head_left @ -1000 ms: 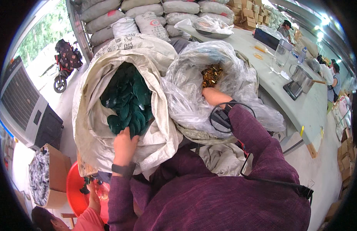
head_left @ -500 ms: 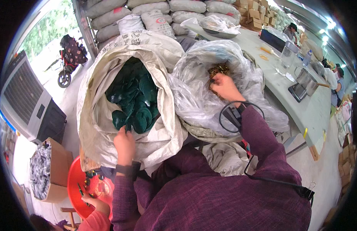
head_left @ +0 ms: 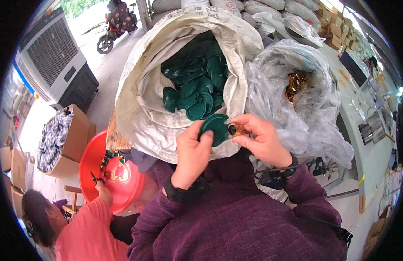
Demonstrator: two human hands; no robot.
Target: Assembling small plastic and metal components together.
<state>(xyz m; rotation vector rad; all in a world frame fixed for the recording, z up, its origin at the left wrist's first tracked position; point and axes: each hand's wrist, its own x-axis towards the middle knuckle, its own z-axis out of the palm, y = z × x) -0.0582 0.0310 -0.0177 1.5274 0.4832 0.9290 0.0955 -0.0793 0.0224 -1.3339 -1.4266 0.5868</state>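
Note:
My left hand [head_left: 193,150] is closed on a round dark-green plastic disc [head_left: 216,130], thumb on its face. Close against the disc's right edge, my right hand [head_left: 263,138] pinches a small shiny gold piece with a black round end [head_left: 232,130]; whether the two parts touch I cannot tell. Both hands are over the near rim of a white woven sack [head_left: 138,87]. Inside that sack lies a heap of similar green discs [head_left: 195,95]. To its right, a clear plastic bag [head_left: 269,85] gapes around a pile of shiny gold pieces [head_left: 296,85].
A co-worker in a pink top [head_left: 86,230] reaches into a red basin [head_left: 138,182] at lower left. Beyond are a carton [head_left: 77,143] of grey-black pieces and an air cooler [head_left: 53,56]. A long pale table [head_left: 367,165] runs along the right.
My left hand has come out of the sack with a green disc, and my right hand has left the plastic bag with a gold piece. Both have met in front. The view has shifted.

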